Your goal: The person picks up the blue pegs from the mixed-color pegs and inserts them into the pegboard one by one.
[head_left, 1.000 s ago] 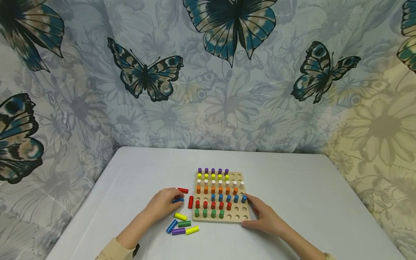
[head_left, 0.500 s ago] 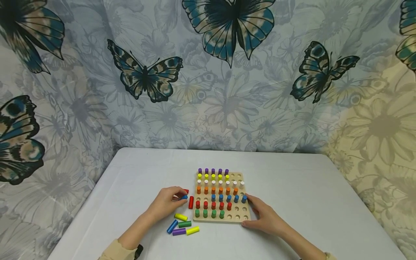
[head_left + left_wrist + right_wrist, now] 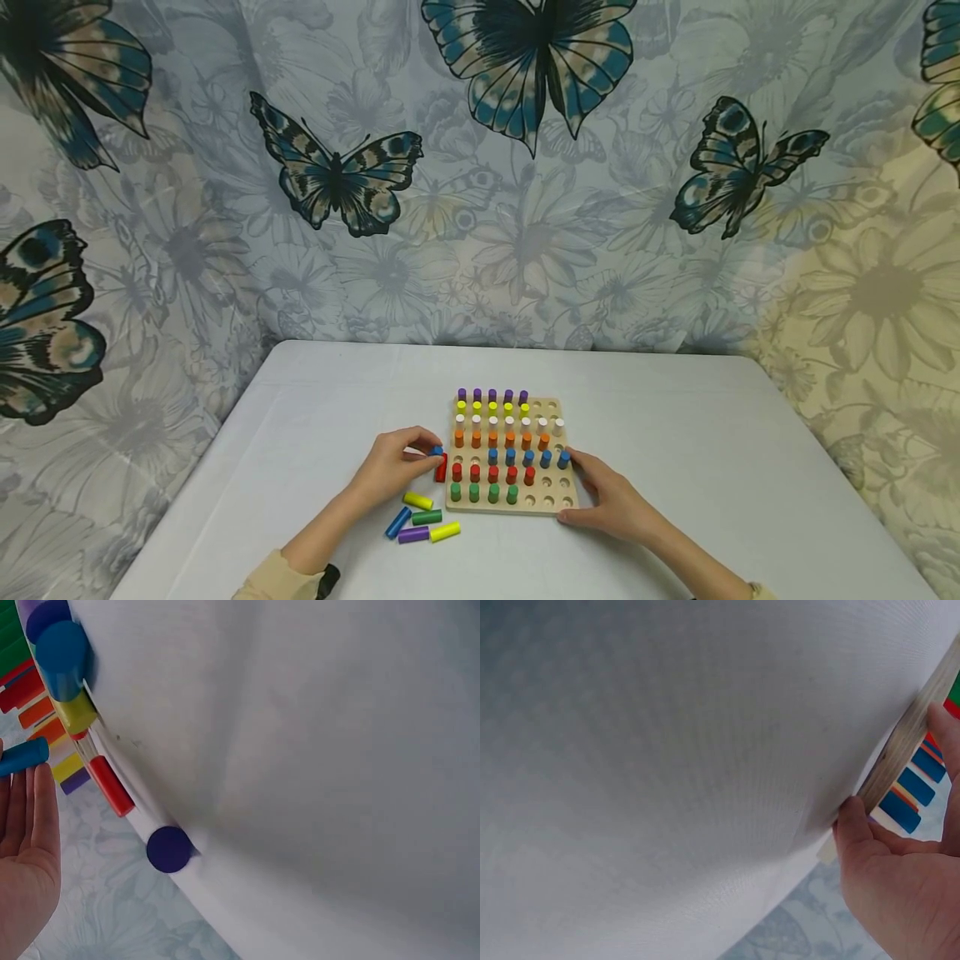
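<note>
My left hand (image 3: 390, 462) pinches a blue peg (image 3: 24, 756) between thumb and fingertips, just left of the wooden pegboard (image 3: 513, 511). Below those fingertips, a red peg (image 3: 440, 472) lies on the table beside the board. Rows of upright pegs fill much of the board: purple at the back, then yellow, white, orange, blue, red and green. Two bare holes show at the left end of the blue row. At the board's front right corner my right hand (image 3: 611, 504) grips the edge, thumb in front and fingers along the right side.
Nearer the front left lie loose pegs: a yellow peg (image 3: 417, 501), a green peg (image 3: 426, 517), a blue peg (image 3: 397, 522), a purple peg (image 3: 413, 535) and another yellow peg (image 3: 445, 532). A white cloth (image 3: 660, 408) covers the table, with butterfly-patterned walls behind.
My left hand has lifted the blue peg and carried it right towards the board. It now covers the farther loose red peg. The right hand and board have stayed in place.
</note>
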Demonstrator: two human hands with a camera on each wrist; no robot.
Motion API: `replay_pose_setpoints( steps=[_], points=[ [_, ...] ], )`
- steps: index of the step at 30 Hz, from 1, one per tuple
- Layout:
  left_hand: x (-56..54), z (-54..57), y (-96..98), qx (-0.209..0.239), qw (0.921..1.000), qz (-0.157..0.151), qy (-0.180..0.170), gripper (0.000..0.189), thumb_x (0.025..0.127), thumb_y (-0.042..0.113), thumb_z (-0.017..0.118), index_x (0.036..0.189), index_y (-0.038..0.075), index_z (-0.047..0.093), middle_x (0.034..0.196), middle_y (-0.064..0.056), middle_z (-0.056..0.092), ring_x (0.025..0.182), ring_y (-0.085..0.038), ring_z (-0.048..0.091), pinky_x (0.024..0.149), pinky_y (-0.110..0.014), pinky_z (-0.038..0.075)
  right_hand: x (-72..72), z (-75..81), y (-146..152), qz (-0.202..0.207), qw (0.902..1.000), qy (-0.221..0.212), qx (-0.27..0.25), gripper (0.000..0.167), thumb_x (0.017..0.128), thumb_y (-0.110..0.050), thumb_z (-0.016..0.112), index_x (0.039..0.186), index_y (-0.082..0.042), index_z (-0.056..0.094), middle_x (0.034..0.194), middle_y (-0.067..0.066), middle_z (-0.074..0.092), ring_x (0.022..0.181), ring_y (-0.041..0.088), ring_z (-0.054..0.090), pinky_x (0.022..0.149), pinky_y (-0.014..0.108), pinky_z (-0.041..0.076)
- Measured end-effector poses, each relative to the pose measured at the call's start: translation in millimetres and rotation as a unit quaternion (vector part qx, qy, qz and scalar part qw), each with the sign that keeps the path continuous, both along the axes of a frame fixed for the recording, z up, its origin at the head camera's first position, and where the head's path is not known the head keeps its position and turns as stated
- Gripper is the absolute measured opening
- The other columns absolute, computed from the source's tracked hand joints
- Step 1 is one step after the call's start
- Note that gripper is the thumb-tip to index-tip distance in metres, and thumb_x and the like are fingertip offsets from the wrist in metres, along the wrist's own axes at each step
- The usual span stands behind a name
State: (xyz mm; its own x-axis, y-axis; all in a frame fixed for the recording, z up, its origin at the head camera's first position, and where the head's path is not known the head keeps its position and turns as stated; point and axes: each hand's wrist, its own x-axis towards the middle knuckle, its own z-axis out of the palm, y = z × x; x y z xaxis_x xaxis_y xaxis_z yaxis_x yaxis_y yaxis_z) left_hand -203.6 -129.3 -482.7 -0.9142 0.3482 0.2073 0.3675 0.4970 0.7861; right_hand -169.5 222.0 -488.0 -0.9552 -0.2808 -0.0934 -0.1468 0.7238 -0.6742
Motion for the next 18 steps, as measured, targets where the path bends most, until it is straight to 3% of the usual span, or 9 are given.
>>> replay_pose_setpoints(
  steps=[6, 12, 18],
  points=[
    [-2.9, 1.7, 8.8, 0.022, 0.9997, -0.001, -0.005, 0.018, 0.089, 0.020, 0.073, 0.104, 0.013, 0.067, 0.100, 0.001, 0.069, 0.092, -0.013, 0.066, 0.077, -0.022, 0.055, -0.1, -1.2, 0.0, -0.001, 1.0000, -0.001, -0.003, 0.098, 0.072, -0.042, 0.086, 0.148, -0.004, 0.037, 0.148, 0.020, 0.040, 0.134, 0.038, 0.041, 0.099, 0.043, 0.045],
    [-4.2, 4.4, 17.1, 0.023, 0.9997, -0.006, -0.004, 0.018, 0.089, 0.020, 0.073, 0.103, 0.011, 0.067, 0.099, 0.005, 0.069, 0.092, -0.014, 0.066, 0.078, -0.026, 0.056, 0.2, -2.6, 0.4, 0.002, 1.0000, 0.003, -0.004, 0.098, 0.072, -0.041, 0.086, 0.148, -0.004, 0.037, 0.148, 0.021, 0.040, 0.133, 0.039, 0.041, 0.099, 0.042, 0.046],
    [-6.7, 6.3, 25.6, 0.024, 0.9996, -0.013, -0.001, 0.020, 0.089, 0.021, 0.073, 0.104, 0.009, 0.067, 0.099, -0.003, 0.070, 0.092, -0.016, 0.066, 0.077, -0.026, 0.056, -0.8, -2.1, 0.3, 0.002, 1.0000, -0.001, 0.001, 0.099, 0.072, -0.043, 0.085, 0.149, -0.003, 0.036, 0.148, 0.021, 0.040, 0.134, 0.039, 0.041, 0.099, 0.043, 0.045]
  ],
)
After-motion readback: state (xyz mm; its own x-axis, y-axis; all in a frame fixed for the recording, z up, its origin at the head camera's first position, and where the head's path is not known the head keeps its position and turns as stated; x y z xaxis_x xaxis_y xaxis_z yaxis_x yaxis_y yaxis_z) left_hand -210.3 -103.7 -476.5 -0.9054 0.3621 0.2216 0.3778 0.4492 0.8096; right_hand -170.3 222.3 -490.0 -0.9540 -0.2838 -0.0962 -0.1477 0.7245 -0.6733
